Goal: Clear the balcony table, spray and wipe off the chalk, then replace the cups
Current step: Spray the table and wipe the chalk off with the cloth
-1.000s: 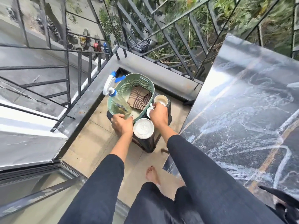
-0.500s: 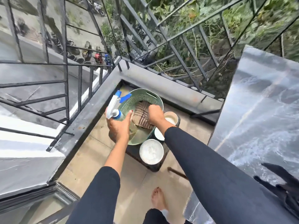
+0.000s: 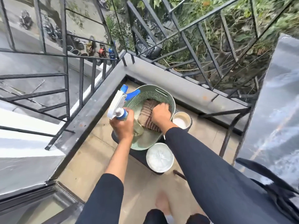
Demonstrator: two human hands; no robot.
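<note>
1. Grips the spray bottle (image 3: pixel 119 104) round its neck with the left hand (image 3: pixel 123 126), fingers wrapped tight. White head and blue trigger point toward 12 o'clock; clear body hangs over the basket's 9 o'clock rim.
2. Reaches into the green basket (image 3: pixel 163 91) with the right hand (image 3: pixel 161 115) and clutches the brown striped cloth (image 3: pixel 146 113), fingers curled down into its 3 o'clock side.
3. Inside the basket, near the middle: the cloth, folded, just at 3 o'clock of the bottle's body.
4. Under the basket: a dark stool (image 3: pixel 139 155), only its edge visible, from 6 to 8 o'clock of the basket.
5. At 3 o'clock of the basket, just beside its wall: a pale cup (image 3: pixel 180 121), upright on the stool.
6. At 6 o'clock of the basket, close under its rim: a wider white cup (image 3: pixel 159 157), upright on the stool. Lidded or filled, cannot tell.
7. At 3 o'clock of the view: the dark marbled worktop (image 3: pixel 275 126), streaked with white chalk, well apart from both cups.
8. From 9 round to 1 o'clock: black metal railing (image 3: pixel 64 38), street and greenery beyond.
9. At 6 o'clock: beige floor (image 3: pixel 97 151) and a blurred bare foot (image 3: pixel 162 204).
</note>
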